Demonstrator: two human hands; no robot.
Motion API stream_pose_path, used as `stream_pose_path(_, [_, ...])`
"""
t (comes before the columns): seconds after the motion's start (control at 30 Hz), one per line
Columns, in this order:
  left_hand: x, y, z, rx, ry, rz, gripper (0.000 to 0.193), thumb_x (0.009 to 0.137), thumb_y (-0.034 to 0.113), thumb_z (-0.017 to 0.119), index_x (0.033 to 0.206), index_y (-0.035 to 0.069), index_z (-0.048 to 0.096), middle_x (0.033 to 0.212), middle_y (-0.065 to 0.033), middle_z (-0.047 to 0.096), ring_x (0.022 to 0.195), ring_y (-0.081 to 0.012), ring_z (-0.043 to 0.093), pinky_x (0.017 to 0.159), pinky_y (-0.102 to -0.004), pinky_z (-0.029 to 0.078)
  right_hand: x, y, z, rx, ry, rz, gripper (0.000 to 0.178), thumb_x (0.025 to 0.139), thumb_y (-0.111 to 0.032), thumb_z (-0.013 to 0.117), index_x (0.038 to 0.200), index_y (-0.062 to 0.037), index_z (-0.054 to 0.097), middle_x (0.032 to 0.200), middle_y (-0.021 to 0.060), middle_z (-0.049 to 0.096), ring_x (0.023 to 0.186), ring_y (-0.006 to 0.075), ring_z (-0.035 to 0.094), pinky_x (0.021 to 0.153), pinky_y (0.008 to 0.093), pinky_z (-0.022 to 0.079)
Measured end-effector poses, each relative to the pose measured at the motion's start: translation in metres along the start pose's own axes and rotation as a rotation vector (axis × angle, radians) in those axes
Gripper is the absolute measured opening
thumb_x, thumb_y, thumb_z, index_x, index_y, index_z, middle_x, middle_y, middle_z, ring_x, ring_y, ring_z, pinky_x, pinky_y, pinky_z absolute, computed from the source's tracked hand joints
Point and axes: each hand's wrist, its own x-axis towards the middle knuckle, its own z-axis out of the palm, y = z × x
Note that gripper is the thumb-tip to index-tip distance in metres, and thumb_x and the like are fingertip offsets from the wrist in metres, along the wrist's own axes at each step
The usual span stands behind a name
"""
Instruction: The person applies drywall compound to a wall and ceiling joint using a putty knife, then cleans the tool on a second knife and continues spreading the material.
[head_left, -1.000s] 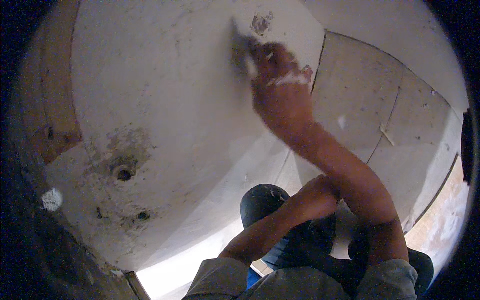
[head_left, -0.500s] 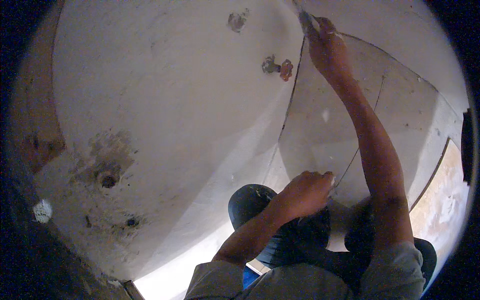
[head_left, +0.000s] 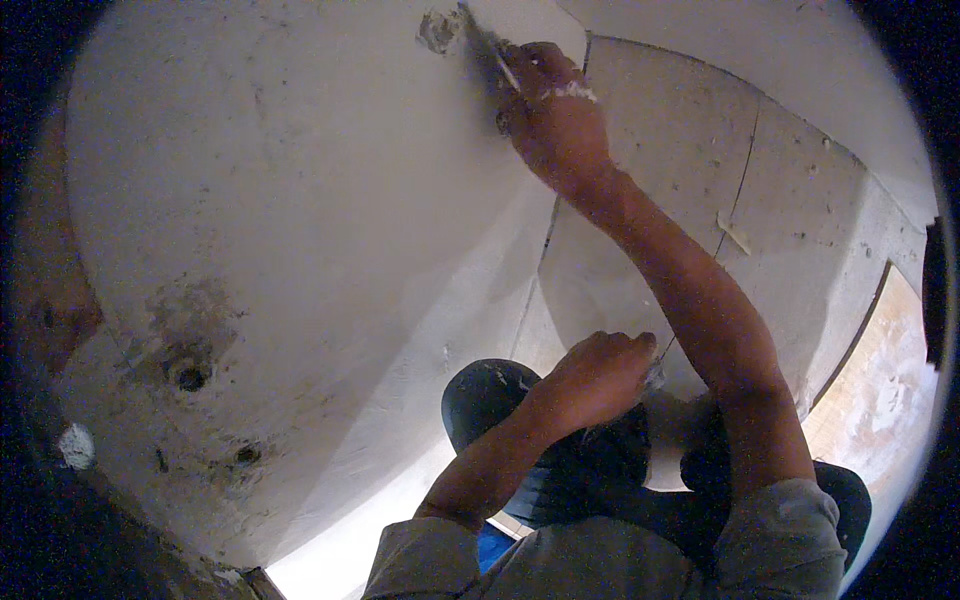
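My right hand (head_left: 560,115) is raised to the pale wall (head_left: 330,190) and closed round a putty knife (head_left: 487,52). The knife's thin blade lies against or close to the wall, beside a rough grey patch (head_left: 438,32). White paste is smeared over the knuckles. Low in front of me, above my knee, my left hand (head_left: 600,375) is closed with its knuckles up. A small greyish bit (head_left: 655,377) shows at the far side of that fist, too dim to name. The valve on the wall is mostly hidden behind my right hand.
A stained hole (head_left: 190,375) and a smaller hole (head_left: 247,455) mark the wall at lower left. To the right, a panelled surface (head_left: 800,200) has dark seams and a peeling flake (head_left: 735,233). My dark-clothed knee (head_left: 490,395) is close to the wall. A whitened board (head_left: 875,390) leans at far right.
My right hand has swung left with the putty knife, off the corner and onto the wall by the grey patch, now covering the red-handled valve. My left hand has barely moved.
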Motion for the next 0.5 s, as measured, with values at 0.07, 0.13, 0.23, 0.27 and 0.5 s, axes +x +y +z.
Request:
stream_pose_path(0.07, [0.002,0.002,-0.001,0.004,0.012,0.005,0.022,0.080,0.011,0.054,0.097,-0.001,0.049,0.073,-0.0237,0.061,0.073,-0.0414,0.063,0.067,-0.0505,0.050,-0.003,0.002,-0.006,0.039,0.019,-0.007,0.038,0.082,-0.012,0.057,0.120,-0.0092,0.054,0.115,0.0133,0.054,0.101,0.0360,0.055,0.084,0.0444,0.048])
stream_pose_path(0.13, [0.003,0.002,-0.002,0.013,0.004,-0.006,0.021,0.081,0.012,0.053,0.096,-0.001,0.049,0.073,-0.0242,0.061,0.072,-0.0416,0.062,0.068,-0.0511,0.050,-0.004,0.009,-0.014,0.085,0.036,-0.016,0.038,0.082,-0.012,0.056,0.119,-0.0091,0.054,0.113,0.0138,0.056,0.100,0.0355,0.055,0.083,0.0446,0.048])
stream_pose_path(0.23, [0.004,0.002,-0.002,0.011,0.015,0.007,0.021,0.081,0.012,0.053,0.096,-0.001,0.049,0.074,-0.0247,0.061,0.072,-0.0417,0.062,0.067,-0.0517,0.050,0.001,0.035,-0.030,0.644,0.102,0.472,0.033,0.083,-0.014,0.056,0.115,-0.0056,0.055,0.102,0.0173,0.061,0.093,0.0371,0.058,0.082,0.0442,0.048])
stream_pose_path(0.27, [0.005,0.001,-0.001,0.006,0.015,0.007,0.021,0.081,0.012,0.053,0.096,-0.001,0.049,0.074,-0.0247,0.061,0.072,-0.0417,0.062,0.067,-0.0517,0.050,0.005,0.047,-0.032,0.526,0.002,0.565,0.028,0.085,-0.014,0.055,0.111,-0.0034,0.056,0.096,0.0174,0.063,0.088,0.0361,0.060,0.082,0.0426,0.049])
stream_pose_path(0.5, [0.008,0.008,0.002,-0.014,-0.028,0.022,0.020,0.082,0.013,0.052,0.096,0.000,0.051,0.075,-0.0234,0.062,0.075,-0.0412,0.063,0.069,-0.0510,0.051,0.026,0.104,0.005,-0.183,-0.347,0.538,0.023,0.085,-0.016,0.053,0.104,-0.0084,0.063,0.096,0.0153,0.062,0.091,0.0242,0.061,0.081,0.0347,0.049])
